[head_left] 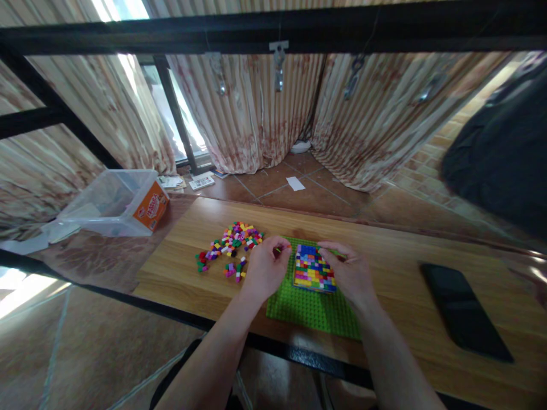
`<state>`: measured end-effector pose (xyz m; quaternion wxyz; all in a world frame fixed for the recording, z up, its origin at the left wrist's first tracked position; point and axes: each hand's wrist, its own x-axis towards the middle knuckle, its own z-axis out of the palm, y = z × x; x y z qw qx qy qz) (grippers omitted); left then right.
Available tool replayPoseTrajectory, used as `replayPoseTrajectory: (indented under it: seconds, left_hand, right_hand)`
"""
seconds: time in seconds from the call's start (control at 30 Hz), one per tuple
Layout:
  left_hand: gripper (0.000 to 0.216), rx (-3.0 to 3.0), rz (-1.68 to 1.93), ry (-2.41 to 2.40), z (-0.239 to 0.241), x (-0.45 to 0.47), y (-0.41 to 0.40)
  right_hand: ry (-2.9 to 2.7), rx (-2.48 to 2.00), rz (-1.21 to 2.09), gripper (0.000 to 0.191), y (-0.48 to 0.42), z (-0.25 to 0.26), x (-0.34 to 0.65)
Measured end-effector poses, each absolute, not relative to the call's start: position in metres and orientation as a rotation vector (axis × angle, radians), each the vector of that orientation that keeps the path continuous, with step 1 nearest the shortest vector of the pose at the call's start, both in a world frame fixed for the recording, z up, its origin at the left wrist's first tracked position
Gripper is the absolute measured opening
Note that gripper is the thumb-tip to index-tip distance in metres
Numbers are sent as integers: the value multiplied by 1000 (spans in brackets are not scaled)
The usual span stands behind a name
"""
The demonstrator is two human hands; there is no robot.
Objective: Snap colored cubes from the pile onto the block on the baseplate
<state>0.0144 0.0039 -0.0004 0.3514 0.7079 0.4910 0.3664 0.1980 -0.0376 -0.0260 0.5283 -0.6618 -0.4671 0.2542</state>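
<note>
Bricks (pixel 278 249) sit pinched in my left hand (pixel 269 262); my right hand (pixel 349 269), half-curled, overlaps the multicoloured block (pixel 311 272), hold unclear.

The left hand (pixel 268 265) is pinching a small coloured piece (pixel 283 249) between its fingers, just left of a many-coloured brick block (pixel 315 270). The right hand (pixel 352 270) is reaching over the block's upper right corner, its fingers overlapping that edge. The block is sitting on a green baseplate (pixel 311 313), which is lying on the wooden surface (pixel 397 245). Loose bricks (pixel 239 234) are spreading out left of the left hand, and a dark phone (pixel 464 307) is lying well apart on the right. A clear plastic box (pixel 98 219) with an orange label (pixel 151 207) is standing beyond the surface's left end. Behind, striped curtains (pixel 265 119) are hanging to the tiled floor (pixel 273 191), where a white paper (pixel 295 183) is lying. Metal clips (pixel 279 68) are dangling beneath a black bar (pixel 239 37).
</note>
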Motion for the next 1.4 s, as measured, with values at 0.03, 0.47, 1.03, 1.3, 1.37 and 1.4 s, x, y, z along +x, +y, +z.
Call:
replayPoseTrajectory:
  seconds: [0.03, 0.47, 1.03, 1.3, 1.37, 1.4]
  left_hand:
    - [13, 1834, 948, 1272, 0, 14, 4]
    - [14, 1865, 899, 1265, -1, 16, 1]
    - [14, 1926, 874, 1247, -4, 19, -5]
    - [18, 1839, 953, 1184, -4, 22, -7]
    - [20, 1835, 954, 1183, -4, 22, -6]
    - [21, 1833, 955, 1182, -4, 22, -6]
  right_hand:
    - [-1057, -1572, 674, 28, -37, -28, 198]
    - [-836, -1565, 957, 36, -36, -22, 196]
    - [-1082, -1689, 812, 36, -36, -32, 203]
    - [-1104, -1681, 751, 34, -39, -35, 202]
    - [-1110, -1664, 752, 37, -40, -36, 204]
    - [-1113, -1661, 731, 39, -41, -35, 206]
